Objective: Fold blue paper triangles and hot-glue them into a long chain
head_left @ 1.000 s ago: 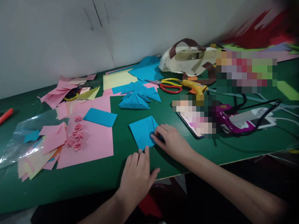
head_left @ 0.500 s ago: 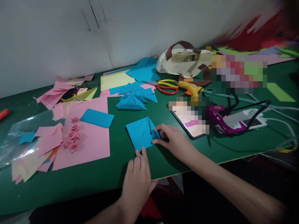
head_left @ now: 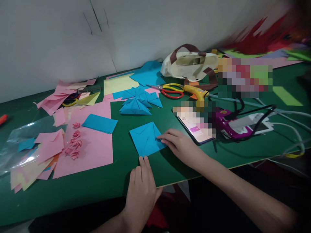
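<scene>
A folded blue paper square (head_left: 143, 139) lies flat on the green table in front of me, with creases and flaps showing on its top. My left hand (head_left: 142, 186) rests at its near edge, the index and middle fingertips stretched onto the paper and the other fingers bent. At the right corner, my right hand (head_left: 178, 144) lays its outstretched fingertips on a flap, pressed down against the square. Farther back are several folded blue paper pieces (head_left: 136, 105). To the left, a folded blue rectangle (head_left: 100, 123) lies on a pink sheet (head_left: 97, 155).
Several pink paper roses (head_left: 75, 142) sit on the pink sheet, beside a clear plastic bag (head_left: 14, 145) and paper scraps. Behind are scissors (head_left: 172, 90), a yellow glue gun (head_left: 198, 92) and a cloth bag (head_left: 167, 66). At right are a phone (head_left: 194, 129), a purple device (head_left: 223, 129) and cables.
The right-corner flap, raised between my right thumb and fingers before, now lies down under the fingertips. My left hand keeps its place at the near edge. The view has shifted slightly.
</scene>
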`<control>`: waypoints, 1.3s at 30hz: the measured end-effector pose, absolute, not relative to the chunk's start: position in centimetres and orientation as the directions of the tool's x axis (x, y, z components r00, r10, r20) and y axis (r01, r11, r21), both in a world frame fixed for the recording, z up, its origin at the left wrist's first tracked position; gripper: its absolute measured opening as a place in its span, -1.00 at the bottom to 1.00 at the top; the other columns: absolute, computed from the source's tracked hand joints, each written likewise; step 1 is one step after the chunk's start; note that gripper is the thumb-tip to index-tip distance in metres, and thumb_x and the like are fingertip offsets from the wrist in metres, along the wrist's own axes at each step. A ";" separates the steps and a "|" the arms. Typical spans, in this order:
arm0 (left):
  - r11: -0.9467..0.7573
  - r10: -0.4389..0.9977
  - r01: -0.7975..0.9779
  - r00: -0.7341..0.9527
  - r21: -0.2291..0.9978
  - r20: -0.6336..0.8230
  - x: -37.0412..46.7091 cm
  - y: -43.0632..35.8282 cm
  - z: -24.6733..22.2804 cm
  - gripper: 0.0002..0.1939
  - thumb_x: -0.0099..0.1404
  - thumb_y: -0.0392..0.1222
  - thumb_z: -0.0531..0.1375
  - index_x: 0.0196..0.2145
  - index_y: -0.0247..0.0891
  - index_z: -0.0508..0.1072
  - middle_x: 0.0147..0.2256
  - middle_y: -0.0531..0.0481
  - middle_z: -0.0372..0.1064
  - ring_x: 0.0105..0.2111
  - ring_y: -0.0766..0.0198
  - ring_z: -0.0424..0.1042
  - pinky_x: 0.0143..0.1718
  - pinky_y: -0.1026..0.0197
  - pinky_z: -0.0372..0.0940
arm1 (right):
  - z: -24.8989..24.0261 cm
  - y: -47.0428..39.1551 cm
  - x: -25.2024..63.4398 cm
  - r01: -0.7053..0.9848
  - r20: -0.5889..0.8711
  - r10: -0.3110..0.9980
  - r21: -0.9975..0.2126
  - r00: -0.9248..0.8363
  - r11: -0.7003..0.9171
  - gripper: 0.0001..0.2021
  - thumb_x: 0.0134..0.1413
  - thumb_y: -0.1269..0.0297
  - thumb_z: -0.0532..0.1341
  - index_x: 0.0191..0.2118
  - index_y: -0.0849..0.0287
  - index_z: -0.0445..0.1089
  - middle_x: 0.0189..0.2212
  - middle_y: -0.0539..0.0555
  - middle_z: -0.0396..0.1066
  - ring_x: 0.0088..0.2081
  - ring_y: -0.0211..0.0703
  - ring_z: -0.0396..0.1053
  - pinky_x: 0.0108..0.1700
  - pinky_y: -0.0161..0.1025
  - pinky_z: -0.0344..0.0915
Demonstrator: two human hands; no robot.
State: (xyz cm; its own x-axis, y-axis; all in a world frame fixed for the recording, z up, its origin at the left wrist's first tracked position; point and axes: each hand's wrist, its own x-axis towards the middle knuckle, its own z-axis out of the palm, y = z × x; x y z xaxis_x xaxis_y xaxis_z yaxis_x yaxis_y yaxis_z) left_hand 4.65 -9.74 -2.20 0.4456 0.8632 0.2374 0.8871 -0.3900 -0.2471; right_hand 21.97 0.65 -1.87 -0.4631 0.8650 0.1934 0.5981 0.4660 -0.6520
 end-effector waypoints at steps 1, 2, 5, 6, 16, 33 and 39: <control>-0.400 0.862 0.889 0.448 -0.224 0.238 4.5 -9.6 -2.1 -0.34 0.07 -0.01 0.26 -0.04 -0.67 0.35 -0.14 -0.46 0.38 -0.33 0.07 0.34 -0.31 0.06 0.30 | -1.8 0.6 21.8 0.604 0.192 0.859 -0.639 -0.474 0.476 -0.81 0.18 0.31 0.08 -0.13 0.16 0.38 -0.27 0.14 0.35 -0.19 -0.08 0.32 -0.15 -0.11 0.30; -0.414 0.860 0.890 0.451 -0.190 0.237 4.4 -9.4 -1.9 -0.32 0.06 0.04 0.27 -0.04 -0.63 0.35 -0.15 -0.44 0.38 -0.32 0.06 0.35 -0.30 0.04 0.30 | -1.8 0.6 21.6 0.612 0.184 0.857 -0.630 -0.482 0.479 -0.78 0.13 0.25 0.15 -0.11 0.16 0.37 -0.25 0.14 0.35 -0.17 -0.06 0.30 -0.14 -0.09 0.29; -0.463 0.864 0.886 0.449 0.010 0.229 3.2 -8.2 -0.7 -0.24 0.05 0.26 0.19 -0.02 -0.48 0.33 -0.24 -0.30 0.40 -0.31 0.03 0.35 -0.30 -0.01 0.29 | -2.0 0.7 21.0 0.625 0.154 0.861 -0.628 -0.484 0.463 -0.64 -0.06 0.22 0.31 -0.11 0.16 0.34 -0.22 0.14 0.34 -0.15 -0.03 0.29 -0.13 -0.08 0.28; -0.458 0.876 0.882 0.427 0.113 0.225 2.6 -7.5 -0.2 -0.20 0.05 0.30 0.15 0.00 -0.47 0.30 -0.27 -0.26 0.40 -0.31 0.02 0.35 -0.30 -0.02 0.30 | -2.0 0.7 20.8 0.620 0.149 0.863 -0.637 -0.483 0.458 -0.64 -0.09 0.24 0.34 -0.13 0.17 0.33 -0.23 0.13 0.34 -0.16 -0.04 0.29 -0.14 -0.10 0.28; -0.616 0.785 0.675 0.572 0.407 0.239 -1.7 -2.4 0.2 -0.73 0.30 -0.44 -0.06 -0.24 -0.27 0.40 -0.21 -0.09 0.39 -0.13 0.21 0.35 -0.09 0.10 0.28 | -1.1 1.0 20.9 0.434 0.202 0.723 -0.684 -0.660 0.587 -0.73 -0.01 0.67 0.06 -0.34 0.15 0.36 -0.30 0.05 0.30 -0.23 -0.22 0.29 -0.17 -0.25 0.24; -0.637 0.763 0.722 0.538 0.270 0.360 -0.8 -2.8 -0.4 -0.86 0.31 -0.32 0.05 -0.31 -0.31 0.40 -0.33 -0.07 0.45 -0.23 0.21 0.42 -0.20 0.14 0.34 | -1.3 -0.9 20.5 0.607 0.237 0.831 -0.588 -0.503 0.535 -0.83 0.12 0.37 0.09 -0.49 0.16 0.20 -0.51 0.02 0.24 -0.41 -0.20 0.19 -0.32 -0.24 0.14; -0.673 0.667 0.738 0.582 0.041 0.465 0.0 -4.2 -1.0 -0.74 0.27 -0.47 0.01 -0.20 -0.35 0.44 -0.24 -0.14 0.49 -0.16 0.13 0.45 -0.20 0.11 0.35 | -1.9 -1.2 20.2 0.698 0.267 0.849 -0.486 -0.455 0.527 -0.83 0.06 0.39 0.11 -0.53 0.16 0.21 -0.54 0.02 0.25 -0.42 -0.18 0.19 -0.33 -0.22 0.09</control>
